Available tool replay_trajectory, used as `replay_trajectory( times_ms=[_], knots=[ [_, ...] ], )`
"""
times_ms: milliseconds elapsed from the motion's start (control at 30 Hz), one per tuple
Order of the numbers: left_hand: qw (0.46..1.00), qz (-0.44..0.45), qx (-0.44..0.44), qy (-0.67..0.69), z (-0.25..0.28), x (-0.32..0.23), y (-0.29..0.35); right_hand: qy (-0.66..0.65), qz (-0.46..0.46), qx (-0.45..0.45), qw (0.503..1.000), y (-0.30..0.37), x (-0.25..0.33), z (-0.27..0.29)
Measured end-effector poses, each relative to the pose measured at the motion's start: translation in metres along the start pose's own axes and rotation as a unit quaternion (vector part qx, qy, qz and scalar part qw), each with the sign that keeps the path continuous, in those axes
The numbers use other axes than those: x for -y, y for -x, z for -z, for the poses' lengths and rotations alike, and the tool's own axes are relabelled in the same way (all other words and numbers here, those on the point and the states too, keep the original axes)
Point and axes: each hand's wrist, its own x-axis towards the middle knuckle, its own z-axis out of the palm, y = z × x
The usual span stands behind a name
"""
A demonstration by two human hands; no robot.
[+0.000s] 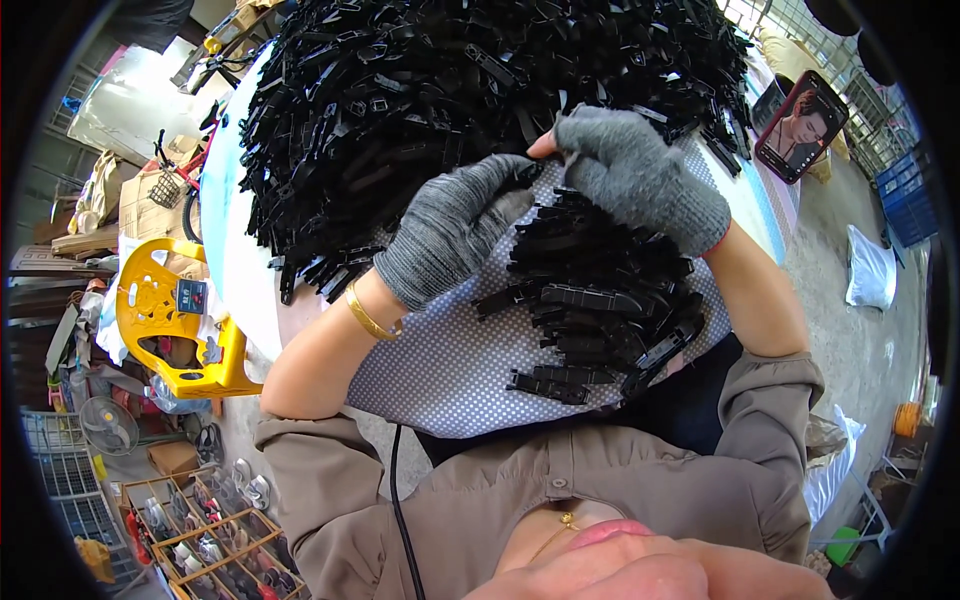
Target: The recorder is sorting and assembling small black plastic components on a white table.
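My left hand (445,235), in a grey knit glove, is closed, with a small black plastic part (524,174) at its fingertips. Close beside it, my right hand (640,175), gloved in grey too, has its fingers pinched together; a bare fingertip shows, and whatever they hold is hidden. Both hands are at the near edge of a large heap of black plastic parts (390,100). Below my right hand lies a smaller pile of long, narrow black parts (600,300), several of them roughly side by side, on the dotted table cover (430,370).
A phone (803,127) with a person on its screen stands right of the heap. Left of the table is a yellow plastic chair (165,310) with a small dark box on it. Farther out are a fan (108,425), a shoe rack (215,540) and blue crates (908,195).
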Motion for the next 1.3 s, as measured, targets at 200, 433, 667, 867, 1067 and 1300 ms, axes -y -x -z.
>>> replay_trajectory(
  times_ms=[200, 433, 667, 867, 1067, 1300],
  knots=[
    [0.971, 0.147, 0.042, 0.184, 0.003, -0.003, 0.001, -0.072, -0.011, -0.025, 0.997, 0.004, 0.006, -0.006],
    [0.942, 0.168, 0.080, 0.280, 0.010, -0.006, -0.002, -0.189, -0.145, 0.023, 0.971, 0.002, 0.012, 0.011],
    [0.941, 0.179, 0.093, 0.271, 0.015, -0.005, -0.002, -0.199, -0.214, 0.033, 0.956, 0.001, 0.018, 0.011],
    [0.951, 0.198, 0.084, 0.220, 0.009, -0.010, -0.002, -0.243, -0.181, 0.002, 0.953, 0.007, 0.017, 0.001],
    [0.963, 0.195, 0.025, 0.185, 0.003, -0.015, -0.001, -0.205, -0.185, 0.013, 0.961, 0.003, 0.025, 0.008],
    [0.991, 0.036, 0.068, 0.107, -0.017, -0.036, -0.003, -0.236, -0.083, 0.039, 0.967, 0.002, 0.044, -0.006]
  ],
)
